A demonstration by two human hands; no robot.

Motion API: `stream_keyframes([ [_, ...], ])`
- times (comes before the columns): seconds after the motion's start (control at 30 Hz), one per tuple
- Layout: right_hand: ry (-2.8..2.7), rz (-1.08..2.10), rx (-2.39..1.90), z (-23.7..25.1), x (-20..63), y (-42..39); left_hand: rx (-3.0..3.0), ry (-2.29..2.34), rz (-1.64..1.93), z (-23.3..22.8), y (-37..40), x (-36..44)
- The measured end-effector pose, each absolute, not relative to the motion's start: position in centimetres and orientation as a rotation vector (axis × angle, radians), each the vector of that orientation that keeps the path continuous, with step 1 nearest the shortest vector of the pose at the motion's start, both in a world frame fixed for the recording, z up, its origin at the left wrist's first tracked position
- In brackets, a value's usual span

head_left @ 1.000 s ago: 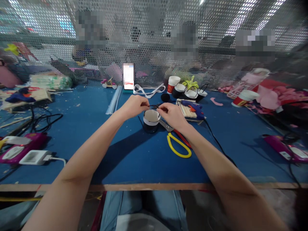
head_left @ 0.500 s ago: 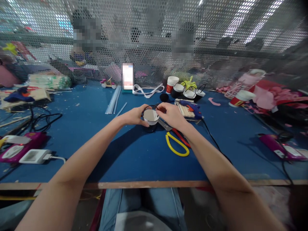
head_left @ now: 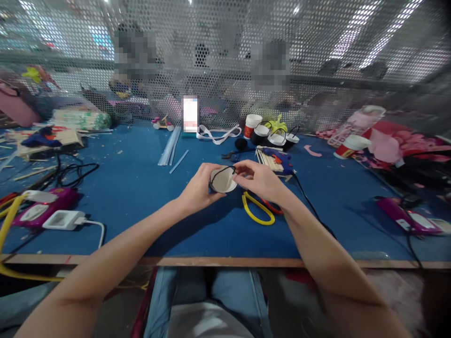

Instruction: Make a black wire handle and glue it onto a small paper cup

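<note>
My left hand [head_left: 200, 188] wraps round the side of a small cut-down paper cup [head_left: 224, 181], dark outside and pale inside, tilted with its mouth toward me. Over that mouth arches a thin black handle [head_left: 219, 172]. The thumb and fingers of my right hand [head_left: 260, 181] pinch the cup's right rim, where the handle meets it; the exact grip is partly hidden. Beneath my right hand lie scissors with one yellow and one red handle [head_left: 262, 222], their blades covered. A blue glue gun [head_left: 277, 154] rests on a bundle of wooden sticks [head_left: 268, 162] beyond that hand.
Behind stand a red and white paper cup [head_left: 251, 127] and several small black-handled cups [head_left: 276, 139]. Clear glue sticks [head_left: 167, 151], a white ribbon [head_left: 219, 139] and a lit phone [head_left: 190, 113] lie further left. Purple power strips [head_left: 398, 212] with cords sit at both sides.
Both hands have brought the cup slightly nearer and tipped its mouth toward me. My right hand now covers the scissor blades. The view has shifted a little.
</note>
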State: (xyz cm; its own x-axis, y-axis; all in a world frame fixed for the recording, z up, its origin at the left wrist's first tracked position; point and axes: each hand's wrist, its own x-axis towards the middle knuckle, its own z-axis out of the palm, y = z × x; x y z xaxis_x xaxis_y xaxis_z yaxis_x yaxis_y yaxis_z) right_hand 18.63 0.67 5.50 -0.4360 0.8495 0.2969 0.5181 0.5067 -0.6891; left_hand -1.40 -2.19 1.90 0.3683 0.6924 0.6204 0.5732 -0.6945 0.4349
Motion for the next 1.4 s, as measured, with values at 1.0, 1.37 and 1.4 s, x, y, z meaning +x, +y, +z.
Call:
stream_keyframes([
  [1.0, -2.341, -0.074, -0.677, 4.6, 16.2, -2.8, 2.588, 1.047, 1.273, 0.0, -2.7, -0.7],
  [1.37, -2.461, -0.194, -0.622, 5.3, 16.7, -3.0, 2.585, 1.012, 1.204, 0.1, -2.8, -0.6],
  [1.4, -2.465, -0.18, -0.624, 5.3, 16.7, -3.0, 2.58, 1.015, 1.196, 0.1, -2.8, -0.6],
])
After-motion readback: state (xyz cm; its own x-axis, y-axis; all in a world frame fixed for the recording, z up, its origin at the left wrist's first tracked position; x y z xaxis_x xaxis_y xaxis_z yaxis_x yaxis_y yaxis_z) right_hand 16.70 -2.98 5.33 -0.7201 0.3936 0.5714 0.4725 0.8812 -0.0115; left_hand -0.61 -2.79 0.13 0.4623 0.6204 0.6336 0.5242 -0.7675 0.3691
